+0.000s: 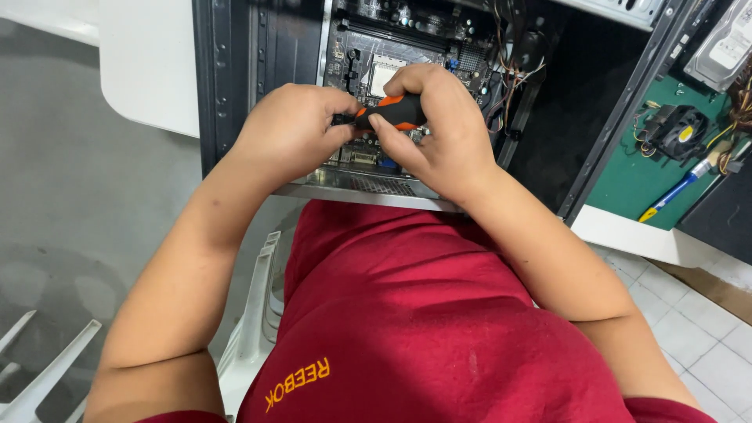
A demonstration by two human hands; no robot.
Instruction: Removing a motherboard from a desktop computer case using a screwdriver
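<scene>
Screwdriver (pixel 389 112) with orange-black handle is lying crosswise over the open PC case (pixel 235 86), just above the motherboard (pixel 368 63), both hands gripping it. Right hand (pixel 431 129) is wrapping the handle, fingers clenched around it; left hand (pixel 294 129) is pinching the black end with its fingertips. Case is sitting on a white desk (pixel 149 63); a fan (pixel 678 131) and blue pen (pixel 672 193) are lying on a green mat (pixel 627 180) well off to the right.

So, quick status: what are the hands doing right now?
Both hands on screwdriver: right hand grips handle, left hand pinches its tip end. Held over motherboard in open case. Nothing in the way.
</scene>
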